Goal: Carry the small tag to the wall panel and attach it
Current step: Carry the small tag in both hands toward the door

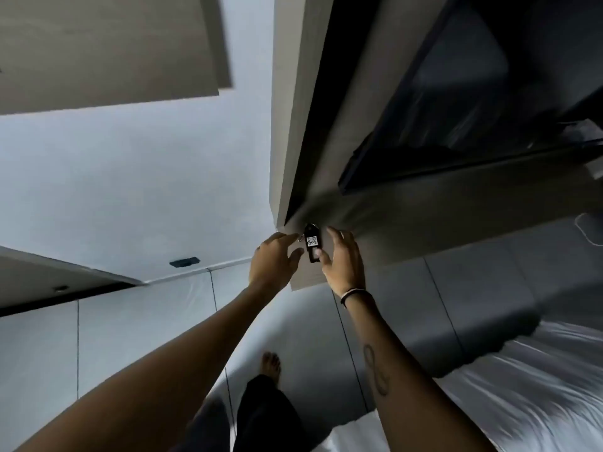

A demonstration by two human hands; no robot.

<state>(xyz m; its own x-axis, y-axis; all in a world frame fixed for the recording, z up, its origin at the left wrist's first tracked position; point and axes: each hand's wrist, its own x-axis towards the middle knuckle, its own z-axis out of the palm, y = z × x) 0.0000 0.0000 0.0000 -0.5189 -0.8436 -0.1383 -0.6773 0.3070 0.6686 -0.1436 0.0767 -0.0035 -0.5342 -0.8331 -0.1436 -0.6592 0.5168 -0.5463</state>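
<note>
Reaching up with both hands to the grey wall panel: left hand spread beside the small black tag, right hand loosely cupping it, thumb touching. Standing barefoot on floor; white bed crowding right, dark screen hanging above.

White bedding, tiled floor — dark screen

The small black tag with a white label is flanked closely by the left hand and right hand, narrow gaps being left on either side. Room behind is closed off by the grey wood-grain wall panel. Open space is offered leftward before the plain white wall.
</note>
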